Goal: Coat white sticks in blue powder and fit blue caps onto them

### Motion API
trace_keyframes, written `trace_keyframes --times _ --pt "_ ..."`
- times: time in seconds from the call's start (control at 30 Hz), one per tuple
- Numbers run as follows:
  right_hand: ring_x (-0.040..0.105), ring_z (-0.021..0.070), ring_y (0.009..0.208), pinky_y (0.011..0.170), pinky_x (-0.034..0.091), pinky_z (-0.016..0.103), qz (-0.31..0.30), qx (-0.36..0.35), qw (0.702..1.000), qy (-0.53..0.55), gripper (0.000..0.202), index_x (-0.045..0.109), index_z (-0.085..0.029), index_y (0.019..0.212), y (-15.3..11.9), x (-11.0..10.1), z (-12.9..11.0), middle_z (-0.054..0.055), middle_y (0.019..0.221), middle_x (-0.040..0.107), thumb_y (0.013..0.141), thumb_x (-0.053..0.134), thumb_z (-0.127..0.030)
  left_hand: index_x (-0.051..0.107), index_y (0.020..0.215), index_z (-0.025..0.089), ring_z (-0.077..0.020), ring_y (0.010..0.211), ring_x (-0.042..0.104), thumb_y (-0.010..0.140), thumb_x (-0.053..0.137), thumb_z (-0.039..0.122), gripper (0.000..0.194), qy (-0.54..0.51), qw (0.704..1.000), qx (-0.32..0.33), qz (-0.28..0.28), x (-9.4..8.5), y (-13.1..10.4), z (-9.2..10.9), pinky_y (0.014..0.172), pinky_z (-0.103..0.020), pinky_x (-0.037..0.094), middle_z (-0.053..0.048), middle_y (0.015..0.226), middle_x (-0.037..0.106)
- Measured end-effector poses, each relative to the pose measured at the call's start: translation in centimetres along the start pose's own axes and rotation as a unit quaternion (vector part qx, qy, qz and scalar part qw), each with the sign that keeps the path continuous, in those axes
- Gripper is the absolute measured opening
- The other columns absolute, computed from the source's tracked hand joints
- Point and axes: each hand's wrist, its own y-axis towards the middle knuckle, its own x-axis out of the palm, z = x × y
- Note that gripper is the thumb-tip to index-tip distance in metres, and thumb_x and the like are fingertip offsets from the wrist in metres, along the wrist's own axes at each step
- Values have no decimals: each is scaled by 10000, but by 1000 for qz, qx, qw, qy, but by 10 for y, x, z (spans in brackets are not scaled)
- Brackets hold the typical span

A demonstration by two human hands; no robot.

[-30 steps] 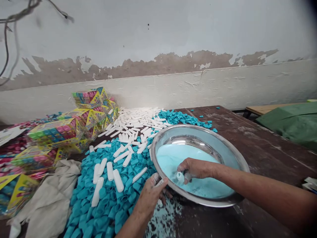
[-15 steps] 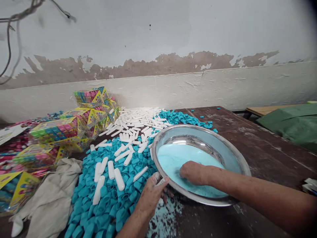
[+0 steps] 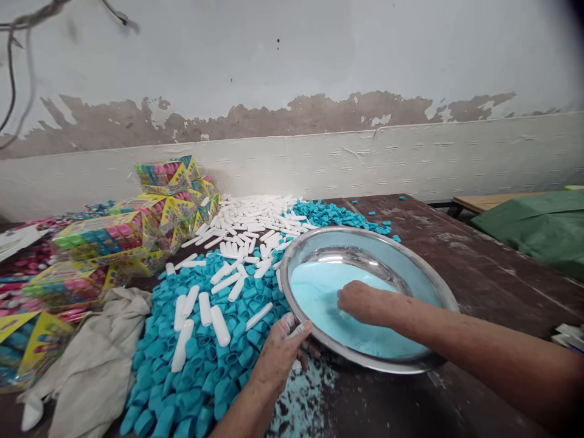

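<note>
A wide metal basin (image 3: 449, 301) holds pale blue powder (image 3: 314, 283). My right hand (image 3: 360, 302) is inside it, fingers curled down at the powder; the fingertips and anything in them are hidden. At the basin's near left rim is my left hand (image 3: 285, 347), its thumb by the rim and its other fingers bent underneath, closed on the edge. White powder coats the thumb and fingertips. Beside this hand spreads a heap of teal plastic caps (image 3: 196, 389), with several white tubes (image 3: 220, 325) lying on top.
More white tubes (image 3: 255, 213) and teal caps (image 3: 323, 214) lie behind the basin. Packs of colourful items (image 3: 104, 234) are stacked at left, near a grey cloth (image 3: 98, 359). Spilled powder (image 3: 303, 401) marks the dark table (image 3: 479, 267). A green cover (image 3: 538, 228) is at far right.
My right hand has shifted slightly right and up within the basin, and the powder around its fingers looks disturbed. My left hand stays at the rim.
</note>
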Motion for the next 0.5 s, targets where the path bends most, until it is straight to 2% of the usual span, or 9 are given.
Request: trace_keyframes --times 0.07,0.2,0.3,0.37,0.43,0.5 --pt "579 186 681 689 407 304 3 5 1000 18 219 590 -183 534 3 6 -9 66 645 643 627 502 -6 487 831 145 -142 529 559 695 579 455 351 2 1000 1 1 1 0 0 374 -199 349 -29 734 563" --pt "543 147 610 592 405 251 -21 -1 982 187 126 595 -183 590 5 3 -7 -12 588 606 570 551 -66 473 796 160 -163 540 563 700 559 478 342 23 1000 4 6 1 0 -3 381 -214 350 -20 698 563" --pt "520 115 516 492 395 208 -43 7 960 275 89 601 -172 642 3 -4 7 -54 518 550 555 592 -160 452 662 178 -157 463 510 741 487 517 349 135 990 4 30 -4 -5 3 408 -233 339 6 508 506" --pt "523 109 492 469 403 197 -37 22 947 318 81 589 -165 633 -2 -8 16 -54 505 540 561 595 -203 415 550 190 -142 446 460 749 487 506 381 265 958 61 97 -5 -10 12 461 -243 333 19 436 439" --pt "541 113 501 482 429 201 -23 32 934 354 88 573 -164 615 -9 -9 20 -47 514 556 561 598 -229 451 534 187 -153 517 476 746 523 452 347 359 909 149 148 -2 -12 23 534 -254 349 3 497 477" --pt "562 121 527 518 457 214 -5 36 923 382 107 571 -168 622 -18 -10 21 -39 537 582 567 602 -254 570 684 194 -200 692 540 757 527 374 200 400 881 217 132 8 -8 32 643 -276 385 -40 702 593"
